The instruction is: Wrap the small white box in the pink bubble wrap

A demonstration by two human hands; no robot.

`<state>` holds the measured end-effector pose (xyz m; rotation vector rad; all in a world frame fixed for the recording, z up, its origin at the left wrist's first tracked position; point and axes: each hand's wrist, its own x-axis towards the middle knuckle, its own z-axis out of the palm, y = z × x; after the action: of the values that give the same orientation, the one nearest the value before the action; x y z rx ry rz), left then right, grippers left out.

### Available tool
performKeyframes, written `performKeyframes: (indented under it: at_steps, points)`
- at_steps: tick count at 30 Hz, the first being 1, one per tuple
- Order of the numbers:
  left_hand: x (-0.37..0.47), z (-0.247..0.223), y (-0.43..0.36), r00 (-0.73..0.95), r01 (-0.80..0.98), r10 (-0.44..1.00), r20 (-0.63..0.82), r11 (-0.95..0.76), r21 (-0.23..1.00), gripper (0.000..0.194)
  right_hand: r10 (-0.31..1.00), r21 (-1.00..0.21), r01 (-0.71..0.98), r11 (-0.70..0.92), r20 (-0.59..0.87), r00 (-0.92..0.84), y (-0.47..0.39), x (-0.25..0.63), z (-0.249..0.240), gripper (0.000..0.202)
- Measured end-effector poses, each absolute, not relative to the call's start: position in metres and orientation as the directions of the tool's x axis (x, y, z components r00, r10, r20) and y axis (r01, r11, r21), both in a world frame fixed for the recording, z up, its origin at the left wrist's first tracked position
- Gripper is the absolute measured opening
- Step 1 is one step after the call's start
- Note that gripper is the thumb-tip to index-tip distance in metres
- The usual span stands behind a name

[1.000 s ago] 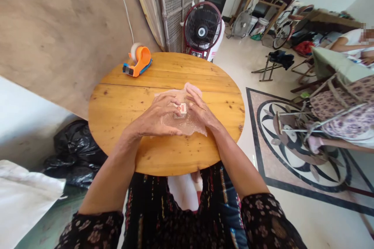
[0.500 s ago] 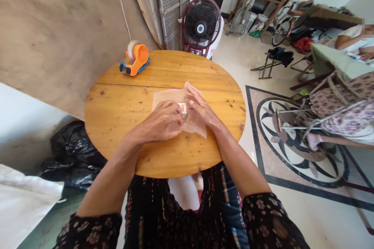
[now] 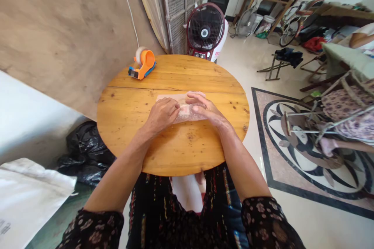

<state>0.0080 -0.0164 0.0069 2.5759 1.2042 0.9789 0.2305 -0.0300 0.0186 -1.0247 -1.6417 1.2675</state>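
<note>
A pinkish sheet of clear bubble wrap (image 3: 195, 116) lies on the round wooden table (image 3: 187, 148), its near part folded up. Through the plastic a small pale box (image 3: 184, 110) shows faintly, between my two hands. My left hand (image 3: 166, 112) is closed at the left side of the fold, fingers bent down on the wrap. My right hand (image 3: 207, 108) holds the right side, its thumb on the near face and its fingers curved over the far side. The fingertips of both hands are partly hidden.
An orange tape dispenser (image 3: 143, 64) stands at the table's far left edge. Behind the table is a dark red fan (image 3: 205, 31). Black plastic bags (image 3: 87, 151) sit on the floor at left. At right are a folding stool (image 3: 280, 60) and another person's arm (image 3: 362, 39).
The near edge of the bubble wrap has been folded away from me over the box, whose red print was plainly visible before. Both hands have moved with it, and my left fingers have closed.
</note>
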Motion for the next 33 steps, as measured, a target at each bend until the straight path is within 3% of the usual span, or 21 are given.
performKeyframes:
  at_steps: [2,7,12,17,21,26,33]
  points:
    - [0.009,0.004,-0.014,0.459,0.656,0.736,0.498,-0.659,0.369,0.014,0.938,-0.968,0.193,0.16,0.088,-0.335,-0.029,0.228,0.017,0.066]
    - [0.009,0.007,-0.014,0.409,0.656,0.786,0.464,-0.607,0.449,0.015,0.966,-0.956,0.216,0.197,0.152,-0.208,-0.021,0.222,0.0,0.03]
    - [0.007,0.015,-0.016,0.292,0.685,0.906,0.307,-0.422,0.594,0.027,0.978,-0.944,0.26,0.201,0.18,-0.104,-0.017,0.221,-0.009,0.023]
    - [0.005,0.011,-0.013,0.237,0.652,0.941,0.242,-0.339,0.679,0.031,0.986,-0.973,0.174,0.149,0.134,-0.095,-0.016,0.219,-0.012,0.022]
    - [0.005,0.002,-0.008,0.278,0.566,0.928,0.249,-0.368,0.738,0.038,0.986,-0.951,0.263,0.164,0.158,-0.045,-0.013,0.219,-0.017,0.019]
    - [0.007,-0.006,-0.005,0.272,0.448,0.92,0.282,-0.381,0.809,0.048,0.989,-0.972,0.183,0.147,0.146,-0.017,-0.012,0.217,-0.022,0.028]
    - [0.011,-0.012,-0.002,0.214,0.409,0.93,0.299,-0.363,0.837,0.042,0.989,-0.943,0.305,0.132,0.145,0.022,-0.008,0.218,-0.028,0.03]
